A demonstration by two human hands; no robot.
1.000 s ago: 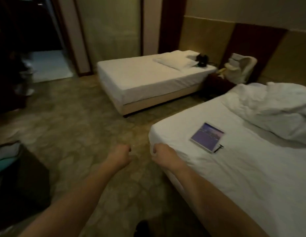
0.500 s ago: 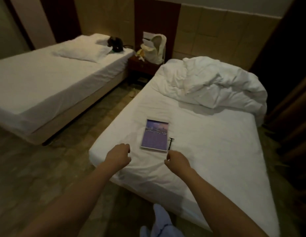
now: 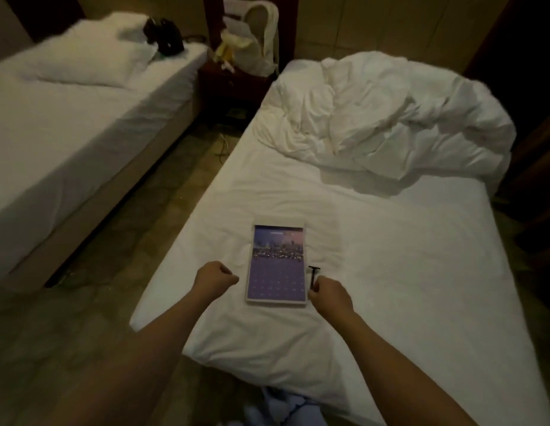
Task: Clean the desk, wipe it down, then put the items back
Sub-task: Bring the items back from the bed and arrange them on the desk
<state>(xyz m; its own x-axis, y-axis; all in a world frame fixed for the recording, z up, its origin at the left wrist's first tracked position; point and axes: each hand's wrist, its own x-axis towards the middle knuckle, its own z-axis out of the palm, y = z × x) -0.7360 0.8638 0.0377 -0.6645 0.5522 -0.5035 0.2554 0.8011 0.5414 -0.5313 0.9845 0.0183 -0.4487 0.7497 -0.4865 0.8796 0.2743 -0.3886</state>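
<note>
White sheets are covering the near bed [image 3: 375, 256], and both hands are reaching out over its foot end. Lying flat on the sheet between them is a purple calendar card [image 3: 278, 264] with a city picture across its upper half. The left hand [image 3: 213, 276] is hovering just beside the card's left edge with its fingers curled into a loose fist, holding nothing that shows. The right hand [image 3: 329, 293] is sitting just beside the card's lower right corner, fingers curled inward; a small black razor [image 3: 313, 276] is lying on the sheet with its handle running to the fingertips, but whether the hand is pinching it or only touching it cannot be told. A rumpled white duvet [image 3: 390, 118] is lying heaped at the head of the bed. A second bed [image 3: 67, 124] is standing to the left with a pillow [image 3: 89, 59] and a dark object [image 3: 166, 38] at its head. Between the beds a dark nightstand [image 3: 230, 84] is carrying a pale bag [image 3: 258, 41]. Light blue cloth [image 3: 276, 410] is showing at the bottom edge.
</note>
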